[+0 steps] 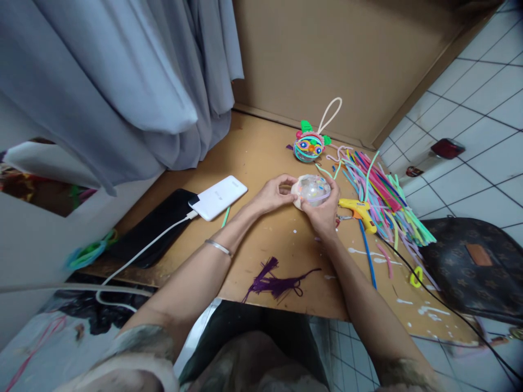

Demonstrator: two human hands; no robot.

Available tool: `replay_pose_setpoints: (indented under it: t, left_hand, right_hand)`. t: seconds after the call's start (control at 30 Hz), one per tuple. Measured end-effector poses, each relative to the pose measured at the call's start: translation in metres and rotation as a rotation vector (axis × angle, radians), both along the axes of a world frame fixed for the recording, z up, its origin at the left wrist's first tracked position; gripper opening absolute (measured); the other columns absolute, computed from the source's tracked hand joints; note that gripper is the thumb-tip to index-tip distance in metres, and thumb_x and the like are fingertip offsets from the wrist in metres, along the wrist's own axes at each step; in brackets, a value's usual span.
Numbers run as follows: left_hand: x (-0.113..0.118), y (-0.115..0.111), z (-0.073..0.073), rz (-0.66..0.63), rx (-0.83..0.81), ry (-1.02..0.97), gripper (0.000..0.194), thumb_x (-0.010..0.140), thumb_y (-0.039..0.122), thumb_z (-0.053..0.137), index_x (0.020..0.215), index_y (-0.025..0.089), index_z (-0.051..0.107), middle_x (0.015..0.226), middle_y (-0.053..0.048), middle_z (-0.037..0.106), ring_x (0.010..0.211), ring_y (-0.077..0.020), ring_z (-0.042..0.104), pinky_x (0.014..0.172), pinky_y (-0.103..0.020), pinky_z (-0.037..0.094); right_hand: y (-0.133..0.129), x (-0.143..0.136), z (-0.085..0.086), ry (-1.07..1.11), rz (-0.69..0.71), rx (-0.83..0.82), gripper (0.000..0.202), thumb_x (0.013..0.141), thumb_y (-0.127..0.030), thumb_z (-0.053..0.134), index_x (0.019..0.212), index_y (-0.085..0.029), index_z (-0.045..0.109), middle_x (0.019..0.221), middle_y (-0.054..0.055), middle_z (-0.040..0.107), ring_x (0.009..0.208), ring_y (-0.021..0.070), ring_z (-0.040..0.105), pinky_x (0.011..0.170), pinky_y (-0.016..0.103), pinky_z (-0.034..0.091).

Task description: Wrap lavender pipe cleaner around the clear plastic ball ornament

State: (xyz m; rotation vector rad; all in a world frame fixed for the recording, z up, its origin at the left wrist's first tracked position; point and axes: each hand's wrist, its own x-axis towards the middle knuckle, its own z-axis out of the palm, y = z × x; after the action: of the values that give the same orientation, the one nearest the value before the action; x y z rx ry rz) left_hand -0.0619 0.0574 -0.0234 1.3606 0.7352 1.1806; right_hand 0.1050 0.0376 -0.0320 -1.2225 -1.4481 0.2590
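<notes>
Plastic ball point(314, 189) (clear, round)

clear ball point(314, 188) partly behind fingers point(334, 191)

– What hung in the upper left of the frame?
– A grey-blue curtain point(171, 65), in loose folds, beside a plain brown panel point(318, 60) at top centre.
– And left of centre?
– A white device point(220, 197) lay there, its corner over a flat black thing point(161, 218) (I couldn't tell what), and a white cable point(149, 243) ran from the device toward the lower left.
– The right?
– A dark patterned bag point(449, 261) with a brown patch point(479, 254), below white tiles point(494, 81).
</notes>
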Motion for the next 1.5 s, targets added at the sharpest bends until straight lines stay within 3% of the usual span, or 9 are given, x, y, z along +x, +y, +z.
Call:
replay_pose_setpoints:
  t: [0.17,0.37,0.6,0.83,0.97,1.23,1.37,1.5]
  left_hand:
    - [-0.004,-0.001,0.002,-0.028,0.013,0.032,0.048,0.064,0.017,0.082,0.108,0.013,0.064,0.119,-0.013,0.067,0.1,-0.0206,0.068,0.099,-0.046,0.052]
    - [0.0,-0.006,0.003,0.013,-0.01,0.066,0.053,0.063,0.014,0.08,0.113,0.015,0.061,0.123,-0.014,0.066,0.091,-0.0167,0.068,0.088,-0.039,0.056]
    - [-0.003,-0.004,0.003,0.002,0.01,0.064,0.049,0.064,0.017,0.08,0.11,0.015,0.063,0.123,-0.013,0.066,0.096,-0.0174,0.067,0.093,-0.039,0.054]
    - [-0.001,-0.005,0.004,0.05,-0.026,0.092,0.053,0.062,0.018,0.082,0.11,0.015,0.059,0.122,-0.012,0.064,0.085,-0.013,0.065,0.083,-0.035,0.055]
    - [0.001,-0.003,0.001,0.051,0.01,0.065,0.051,0.061,0.019,0.083,0.106,0.015,0.059,0.119,-0.01,0.065,0.084,-0.0114,0.064,0.085,-0.033,0.055]
    - [-0.004,0.005,-0.003,0.061,0.032,0.026,0.05,0.062,0.021,0.084,0.107,0.013,0.064,0.12,-0.013,0.068,0.102,-0.0199,0.067,0.096,-0.04,0.053]
    - [-0.014,0.012,-0.007,0.021,-0.012,-0.014,0.056,0.062,0.029,0.087,0.111,0.012,0.067,0.119,-0.015,0.071,0.108,-0.0242,0.067,0.099,-0.043,0.051]
    - [-0.022,0.016,-0.009,-0.025,-0.063,-0.048,0.064,0.059,0.035,0.089,0.115,0.012,0.069,0.119,-0.016,0.072,0.112,-0.0286,0.067,0.101,-0.047,0.05]
  right_hand:
    - [0.001,0.002,-0.001,0.018,0.015,-0.01,0.085,0.057,-0.035,0.076,0.133,-0.022,0.041,0.135,0.014,0.048,0.126,0.0325,0.053,0.112,0.055,0.041]
    - [0.002,0.003,0.0,0.03,0.034,-0.022,0.085,0.058,-0.036,0.076,0.133,-0.023,0.04,0.136,0.014,0.047,0.128,0.0336,0.051,0.112,0.057,0.04]
    - [0.002,0.004,-0.002,-0.008,0.032,-0.015,0.087,0.059,-0.038,0.078,0.135,-0.023,0.04,0.136,0.015,0.046,0.127,0.0333,0.051,0.113,0.058,0.04]
    - [0.003,0.005,-0.004,-0.049,0.033,0.026,0.083,0.062,-0.043,0.08,0.133,-0.027,0.042,0.134,0.013,0.047,0.124,0.0324,0.053,0.111,0.058,0.042]
    - [0.002,0.004,-0.001,-0.029,0.055,0.008,0.084,0.061,-0.044,0.081,0.134,-0.026,0.042,0.135,0.013,0.046,0.127,0.0341,0.05,0.112,0.06,0.04]
    - [0.0,0.013,0.001,0.07,0.196,-0.083,0.085,0.065,-0.05,0.08,0.138,-0.027,0.044,0.141,0.013,0.047,0.135,0.0346,0.046,0.116,0.06,0.036]
    - [-0.001,0.016,0.002,0.14,0.298,-0.112,0.071,0.078,-0.058,0.069,0.139,-0.03,0.048,0.14,0.01,0.051,0.133,0.0315,0.05,0.116,0.058,0.037]
    - [-0.003,0.017,0.007,0.151,0.309,-0.118,0.059,0.084,-0.061,0.061,0.134,-0.03,0.056,0.134,0.009,0.054,0.129,0.0301,0.053,0.111,0.054,0.044]
